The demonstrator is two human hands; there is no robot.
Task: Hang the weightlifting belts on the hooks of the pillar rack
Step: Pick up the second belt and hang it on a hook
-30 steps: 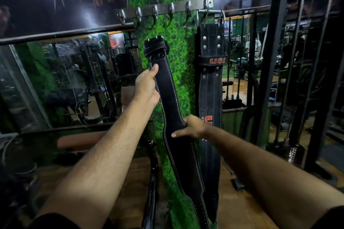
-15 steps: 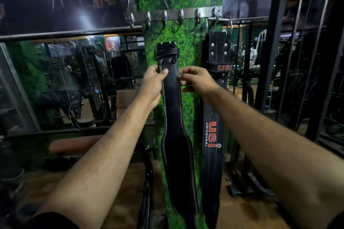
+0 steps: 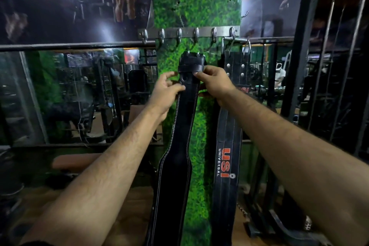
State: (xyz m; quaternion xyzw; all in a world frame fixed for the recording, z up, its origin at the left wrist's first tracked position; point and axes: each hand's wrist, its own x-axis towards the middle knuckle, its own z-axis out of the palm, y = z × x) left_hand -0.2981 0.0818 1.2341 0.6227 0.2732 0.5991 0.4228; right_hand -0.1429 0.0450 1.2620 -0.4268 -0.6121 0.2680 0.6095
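Note:
A black leather weightlifting belt (image 3: 175, 158) with white stitching hangs down in front of the grass-patterned pillar (image 3: 196, 0). My left hand (image 3: 166, 91) pinches its left edge just under the buckle end. My right hand (image 3: 214, 82) grips the top loop from the right. The buckle sits a little below the steel hook rail (image 3: 188, 33), under its middle hooks, apart from them. A second black belt (image 3: 227, 158) marked USI in red hangs from the rightmost hook.
Mirrors and dark posters flank the pillar on the left. A black cable machine frame (image 3: 305, 42) with steel cables stands close on the right. A padded bench (image 3: 77, 161) sits low on the left, over a wooden floor.
My right hand climbed from the belt's middle to its top loop. Both hands lifted the buckle end closer to the hook rail, and the belt now hangs straighter.

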